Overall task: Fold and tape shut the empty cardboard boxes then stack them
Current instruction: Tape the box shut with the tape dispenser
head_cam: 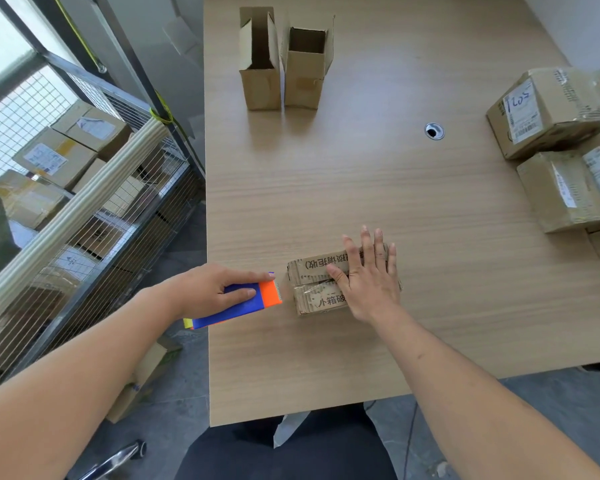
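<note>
A small closed cardboard box [314, 287] with printed characters lies near the table's front edge. My right hand [368, 275] presses flat on its top, fingers straight and spread. My left hand [212, 289] grips a blue and orange tape dispenser [253, 299] just left of the box, its serrated edge almost at the box's left end. Two open, upright cardboard boxes [260, 60] [305, 65] stand side by side at the far side of the table.
Several taped parcels with labels [551, 112] crowd the table's right edge. A cable hole [434, 130] sits in the wooden table [361, 188]. A wire cage cart [84, 209] full of parcels stands left of the table, and a box [142, 379] lies on the floor.
</note>
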